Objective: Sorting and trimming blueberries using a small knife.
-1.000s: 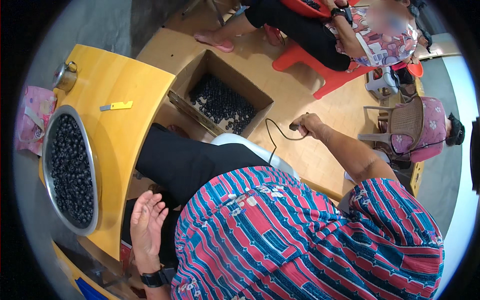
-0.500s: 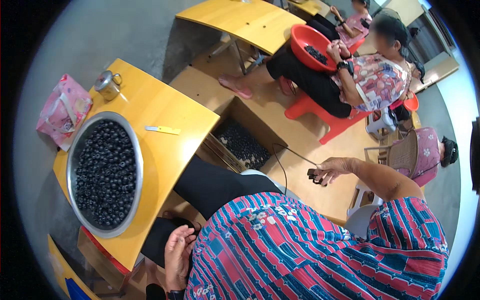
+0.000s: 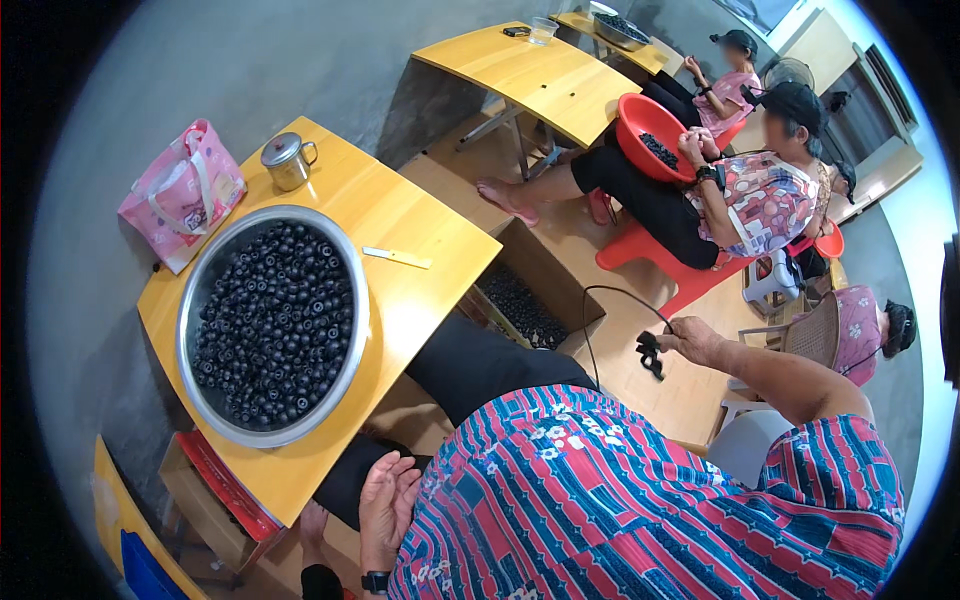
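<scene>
Work hasn't reached the fruit: the steel basin (image 3: 272, 322) on the desk (image 3: 420, 300) sits heaped with dark round berries, untouched. Right hand (image 3: 690, 340) is out to the side, closed on a small black clip with its cord (image 3: 650, 355); left hand (image 3: 385, 500) lies open, empty, by the lap. What the clip is, I can't make out.

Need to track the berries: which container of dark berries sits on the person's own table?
The big metal basin on the yellow table. The cardboard box sits on the floor, and the red bowl is on a co-worker's lap.
</scene>
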A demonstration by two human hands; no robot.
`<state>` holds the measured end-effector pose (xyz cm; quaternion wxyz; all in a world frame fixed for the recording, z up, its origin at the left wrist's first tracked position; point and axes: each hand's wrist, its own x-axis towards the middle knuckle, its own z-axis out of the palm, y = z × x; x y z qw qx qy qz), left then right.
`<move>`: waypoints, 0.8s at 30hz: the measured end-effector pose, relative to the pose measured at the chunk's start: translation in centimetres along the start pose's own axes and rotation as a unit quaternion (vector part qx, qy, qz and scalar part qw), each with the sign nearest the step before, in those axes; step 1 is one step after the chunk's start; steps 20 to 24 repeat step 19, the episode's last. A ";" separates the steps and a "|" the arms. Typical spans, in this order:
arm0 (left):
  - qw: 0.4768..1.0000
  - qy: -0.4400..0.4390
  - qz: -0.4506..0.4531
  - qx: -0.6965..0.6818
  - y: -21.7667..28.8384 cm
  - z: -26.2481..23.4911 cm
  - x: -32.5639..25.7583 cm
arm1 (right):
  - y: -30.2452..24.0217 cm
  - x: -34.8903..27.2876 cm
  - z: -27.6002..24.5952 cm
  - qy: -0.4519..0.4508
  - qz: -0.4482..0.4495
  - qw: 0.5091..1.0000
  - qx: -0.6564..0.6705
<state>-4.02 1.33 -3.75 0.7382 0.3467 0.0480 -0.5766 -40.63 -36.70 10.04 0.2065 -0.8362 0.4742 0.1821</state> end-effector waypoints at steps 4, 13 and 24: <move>0.999 -0.019 -0.001 -0.027 0.2 -0.5 -0.4 | -1.4 -1.3 -0.7 -0.072 0.075 0.982 0.156; 0.998 -0.028 0.005 -0.061 0.2 -0.5 -2.0 | 0.1 -2.3 1.5 -0.322 0.155 0.933 0.035; 0.998 -0.025 0.004 -0.049 0.0 -0.4 -2.8 | 0.5 -3.3 3.8 -0.437 0.109 0.890 -0.072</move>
